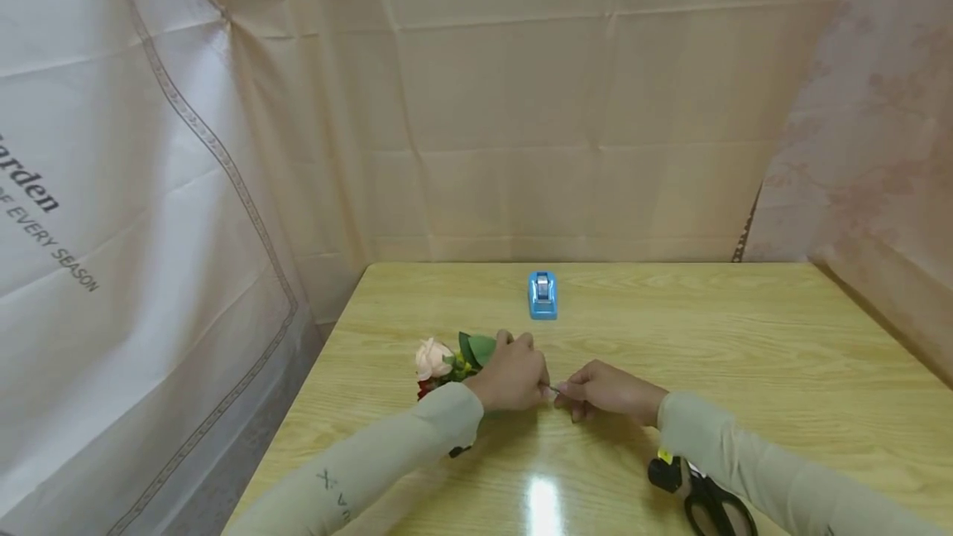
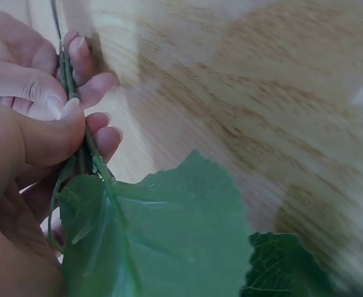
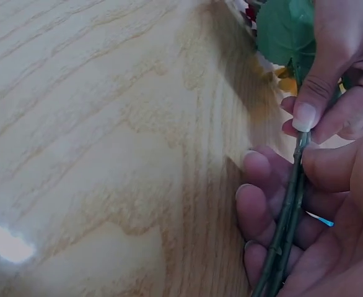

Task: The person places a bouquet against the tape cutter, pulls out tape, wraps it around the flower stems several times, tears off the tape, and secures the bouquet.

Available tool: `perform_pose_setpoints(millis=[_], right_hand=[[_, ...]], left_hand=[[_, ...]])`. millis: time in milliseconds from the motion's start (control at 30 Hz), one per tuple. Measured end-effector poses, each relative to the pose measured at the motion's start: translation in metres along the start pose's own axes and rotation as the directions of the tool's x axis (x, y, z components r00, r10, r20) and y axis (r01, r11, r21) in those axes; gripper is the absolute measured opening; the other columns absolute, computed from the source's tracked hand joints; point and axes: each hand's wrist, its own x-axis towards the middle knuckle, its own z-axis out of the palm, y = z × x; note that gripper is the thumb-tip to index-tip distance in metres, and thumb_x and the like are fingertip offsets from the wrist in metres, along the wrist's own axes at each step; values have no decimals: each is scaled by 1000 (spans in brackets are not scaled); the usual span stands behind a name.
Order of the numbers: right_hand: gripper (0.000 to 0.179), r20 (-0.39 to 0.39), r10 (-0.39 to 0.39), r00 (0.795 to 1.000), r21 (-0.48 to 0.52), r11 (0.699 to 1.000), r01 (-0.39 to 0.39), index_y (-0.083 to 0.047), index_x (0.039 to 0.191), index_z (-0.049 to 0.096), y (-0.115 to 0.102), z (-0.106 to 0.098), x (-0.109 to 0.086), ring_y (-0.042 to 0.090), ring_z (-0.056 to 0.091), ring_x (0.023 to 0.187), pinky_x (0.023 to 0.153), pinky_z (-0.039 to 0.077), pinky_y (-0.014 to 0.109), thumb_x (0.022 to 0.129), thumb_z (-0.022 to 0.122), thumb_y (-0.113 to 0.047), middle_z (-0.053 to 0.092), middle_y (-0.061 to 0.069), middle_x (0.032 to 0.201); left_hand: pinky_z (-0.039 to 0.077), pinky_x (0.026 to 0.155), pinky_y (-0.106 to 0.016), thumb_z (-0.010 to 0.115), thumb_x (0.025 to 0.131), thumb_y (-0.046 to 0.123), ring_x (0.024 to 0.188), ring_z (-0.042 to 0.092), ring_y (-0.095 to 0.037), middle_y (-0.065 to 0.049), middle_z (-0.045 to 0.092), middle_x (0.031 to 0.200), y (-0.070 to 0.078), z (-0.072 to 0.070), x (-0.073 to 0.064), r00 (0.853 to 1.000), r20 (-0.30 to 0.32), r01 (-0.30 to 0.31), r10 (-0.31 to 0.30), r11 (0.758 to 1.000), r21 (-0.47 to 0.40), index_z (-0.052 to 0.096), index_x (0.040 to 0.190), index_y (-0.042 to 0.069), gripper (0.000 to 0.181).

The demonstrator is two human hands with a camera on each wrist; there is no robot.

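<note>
Left grip [image 1: 515,372], mine: grasping green stems [image 3: 285,232], thumb pressed on them just beside a large green leaf [image 2: 175,229].

Right grip [image 1: 614,391], mine: thumb and fingers pinching the same stems just beside my left, farther from the flower heads.

Bunch of flowers, one: held over the near half of the desk [image 1: 744,329], heads to the left of my left grip. Includes a cream rose [image 1: 433,359], a red bloom [image 1: 424,389] partly hidden by my sleeve, and a yellow bloom [image 3: 285,81].

Tape dispenser [image 1: 543,296], blue, one: upright on the desk, beyond both grips, near the far edge.

Scissors [image 1: 718,511], black-handled, one pair: on the desk, partly covered by my right sleeve [image 1: 774,470].

Cloth [image 1: 521,106], beige, creased: hanging behind the desk.
</note>
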Motion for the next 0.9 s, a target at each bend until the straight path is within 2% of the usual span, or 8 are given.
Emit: perform_pose_setpoints(millis=[167, 267, 367, 467, 567, 667, 800, 900], right_hand=[[31, 4, -23, 1000, 22, 1000, 23, 2, 98, 75, 2, -1, 2, 19, 63, 75, 74, 54, 38, 107, 55, -20, 69, 7, 79], [29, -18, -25, 1000, 38, 999, 26, 3, 97, 75, 3, -1, 2, 18, 64, 75, 74, 55, 36, 106, 57, -17, 69, 6, 78], [27, -46, -23, 999, 44, 999, 25, 4, 97, 77, 2, 0, 2, 16, 63, 74, 73, 55, 34, 105, 58, -14, 70, 5, 77], [25, -75, -22, 997, 41, 999, 25, 4, 97, 77, 1, 1, 1, 16, 62, 74, 73, 54, 34, 104, 59, -12, 70, 5, 77], [23, -91, -22, 996, 35, 999, 25, 4, 97, 78, 1, 2, 0, 16, 60, 75, 73, 53, 33, 103, 61, -10, 70, 5, 78], [22, -96, -16, 995, 40, 999, 20, 3, 97, 78, 0, 3, 0, 16, 60, 76, 74, 52, 34, 103, 61, -9, 71, 6, 80], [22, -112, -4, 994, 26, 1000, 6, 2, 97, 79, 1, 6, -1, 16, 61, 76, 76, 53, 33, 103, 61, -10, 72, 5, 82], [21, -122, 7, 992, 13, 1000, -5, 1, 98, 80, 3, 6, -2, 16, 61, 76, 76, 53, 33, 102, 62, -11, 73, 5, 85]], left_hand=[[32, 87, -38, 77, 91, 38, 83, 43, -7, 19, 74, 89, 2, 1, -2, 999, -44, -26, 29, 997, 69, 84, 96, 29, 12], [30, 85, -37, 77, 92, 38, 83, 43, -8, 19, 74, 89, 3, 0, -1, 999, -31, -40, 43, 997, 70, 84, 96, 28, 13], [28, 83, -37, 77, 92, 36, 84, 43, -9, 19, 74, 91, 0, -6, 3, 999, 40, -37, 37, 999, 13, 84, 96, 28, 11], [26, 82, -37, 75, 94, 35, 82, 44, -10, 18, 73, 88, -4, -14, 9, 987, 162, 3, 11, 996, -84, 84, 92, 25, 14], [24, 84, -40, 69, 99, 32, 75, 48, -11, 11, 71, 78, -5, -22, 14, 953, 302, 75, -18, 981, -179, 81, 85, 18, 22], [24, 93, -45, 64, 102, 26, 69, 51, -9, 6, 71, 73, -7, -25, 17, 922, 386, 128, -33, 966, -223, 77, 81, 16, 27], [21, 105, -55, 63, 103, 25, 69, 55, -7, 6, 72, 73, -6, -23, 18, 913, 407, 154, -39, 955, -254, 77, 81, 16, 28], [19, 107, -56, 62, 103, 25, 70, 56, -8, 5, 72, 72, -4, -20, 19, 913, 406, 157, -32, 948, -277, 77, 79, 15, 30]])
